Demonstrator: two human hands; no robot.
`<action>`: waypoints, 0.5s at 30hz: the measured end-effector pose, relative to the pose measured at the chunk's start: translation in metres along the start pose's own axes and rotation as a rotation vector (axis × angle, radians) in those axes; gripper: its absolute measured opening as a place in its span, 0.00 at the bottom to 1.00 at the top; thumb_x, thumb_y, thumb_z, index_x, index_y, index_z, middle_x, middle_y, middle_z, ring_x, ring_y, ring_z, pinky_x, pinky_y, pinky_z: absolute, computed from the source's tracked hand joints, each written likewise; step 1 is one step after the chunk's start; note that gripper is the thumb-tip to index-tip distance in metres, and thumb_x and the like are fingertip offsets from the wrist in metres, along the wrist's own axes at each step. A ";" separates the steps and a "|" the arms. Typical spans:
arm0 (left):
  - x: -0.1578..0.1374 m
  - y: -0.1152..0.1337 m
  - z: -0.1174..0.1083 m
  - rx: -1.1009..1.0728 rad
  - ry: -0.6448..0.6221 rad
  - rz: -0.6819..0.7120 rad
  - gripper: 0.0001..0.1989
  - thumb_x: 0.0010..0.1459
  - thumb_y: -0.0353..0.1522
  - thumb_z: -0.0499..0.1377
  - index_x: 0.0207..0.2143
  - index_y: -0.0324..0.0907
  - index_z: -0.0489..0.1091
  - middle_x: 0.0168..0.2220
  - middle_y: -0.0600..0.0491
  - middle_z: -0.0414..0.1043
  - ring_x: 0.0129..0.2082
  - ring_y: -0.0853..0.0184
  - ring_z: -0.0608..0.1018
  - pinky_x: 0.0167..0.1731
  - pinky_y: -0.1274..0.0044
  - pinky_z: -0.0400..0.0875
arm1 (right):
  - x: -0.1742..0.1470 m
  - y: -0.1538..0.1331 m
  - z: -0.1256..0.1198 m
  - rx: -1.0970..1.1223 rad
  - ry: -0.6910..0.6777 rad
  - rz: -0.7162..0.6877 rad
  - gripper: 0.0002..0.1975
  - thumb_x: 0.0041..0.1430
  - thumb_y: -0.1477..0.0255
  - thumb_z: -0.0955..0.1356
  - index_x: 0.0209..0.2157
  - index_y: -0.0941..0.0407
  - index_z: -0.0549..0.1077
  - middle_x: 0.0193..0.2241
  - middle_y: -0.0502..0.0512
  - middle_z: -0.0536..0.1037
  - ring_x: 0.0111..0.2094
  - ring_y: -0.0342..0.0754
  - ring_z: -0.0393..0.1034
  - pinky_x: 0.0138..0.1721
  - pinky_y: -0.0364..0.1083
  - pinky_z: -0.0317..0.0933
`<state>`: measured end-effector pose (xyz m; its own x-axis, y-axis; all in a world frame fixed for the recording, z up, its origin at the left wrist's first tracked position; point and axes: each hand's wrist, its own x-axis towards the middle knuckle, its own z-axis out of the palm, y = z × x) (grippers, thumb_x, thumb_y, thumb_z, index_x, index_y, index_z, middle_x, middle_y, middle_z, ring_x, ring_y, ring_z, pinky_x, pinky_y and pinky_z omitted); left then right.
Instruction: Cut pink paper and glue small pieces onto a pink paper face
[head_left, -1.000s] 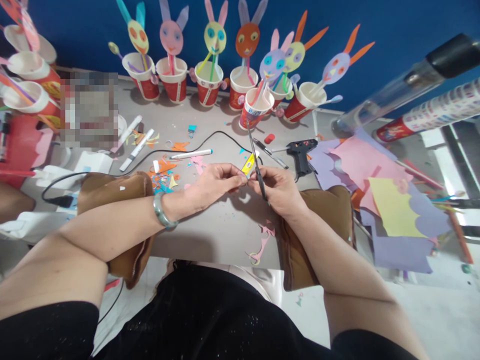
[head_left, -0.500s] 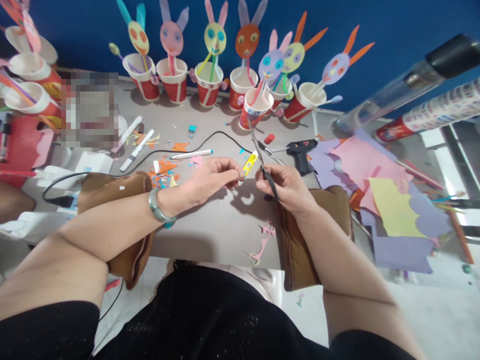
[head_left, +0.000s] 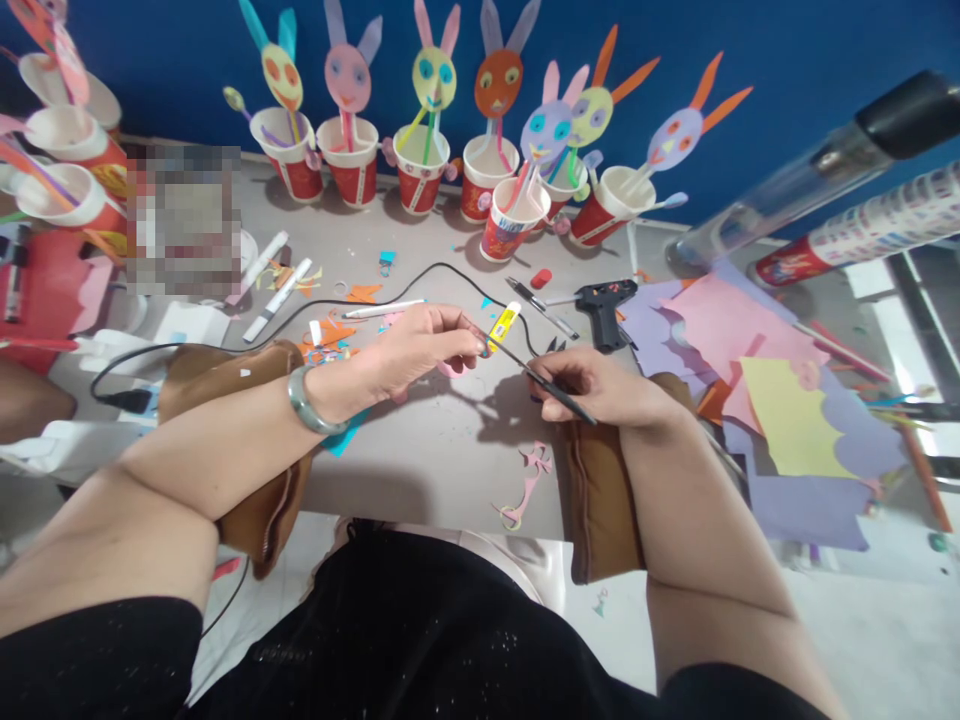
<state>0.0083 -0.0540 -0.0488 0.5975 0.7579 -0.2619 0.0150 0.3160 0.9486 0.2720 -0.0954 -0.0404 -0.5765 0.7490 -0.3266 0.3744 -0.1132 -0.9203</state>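
Note:
My left hand (head_left: 431,350), with a jade-like bangle (head_left: 306,400) at its wrist, is closed in a pinch over the table. Something tiny with a blue edge shows at its fingertips, too small to name. My right hand (head_left: 592,390) grips long, thin tweezers (head_left: 556,388) with a dark handle. Their tip points left and reaches the left fingertips. Just behind the fingertips lies a yellow glue stick (head_left: 504,328). Beneath the left wrist is a piece of blue paper (head_left: 346,435). Two dark pointed tips (head_left: 556,345) show beyond the right hand; the rest is hidden.
Red paper cups (head_left: 422,185) with rabbit faces line the back wall. A black glue gun (head_left: 604,310) and a pen (head_left: 541,308) lie right of centre, coloured paper (head_left: 795,415) farther right. A black cable (head_left: 360,303) crosses the table. Brown cushions (head_left: 606,500) lie under both forearms.
The tweezers have swung down from nearly upright to a slant, their tip now at my left fingertips. My right hand has moved slightly right and turned. More blue paper shows under the left wrist.

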 end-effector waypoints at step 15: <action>-0.001 0.002 0.002 0.024 -0.007 -0.002 0.05 0.54 0.33 0.64 0.31 0.40 0.74 0.29 0.54 0.77 0.29 0.72 0.77 0.34 0.76 0.71 | -0.002 0.003 -0.003 -0.072 -0.049 0.029 0.35 0.49 0.39 0.75 0.20 0.54 0.61 0.19 0.44 0.60 0.23 0.39 0.53 0.25 0.43 0.47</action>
<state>0.0096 -0.0551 -0.0466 0.6034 0.7529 -0.2629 0.0356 0.3039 0.9520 0.2762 -0.0954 -0.0420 -0.5991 0.7130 -0.3644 0.4417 -0.0853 -0.8931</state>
